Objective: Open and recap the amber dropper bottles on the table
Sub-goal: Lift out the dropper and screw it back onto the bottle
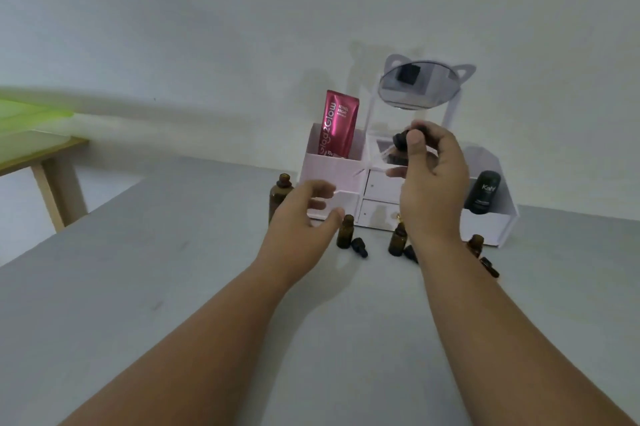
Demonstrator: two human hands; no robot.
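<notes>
Head view: your right hand (433, 183) pinches a dropper cap (401, 140) aloft, your left hand (301, 214) spreads empty beside the tall amber bottle (278, 193); small amber bottles (345, 231) also stand uncapped on the table (173, 287), recapping seemingly pending.

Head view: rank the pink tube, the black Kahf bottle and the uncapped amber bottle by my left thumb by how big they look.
1. pink tube, even with its base hidden
2. black Kahf bottle
3. amber bottle, smallest though slightly nearer the camera
</notes>
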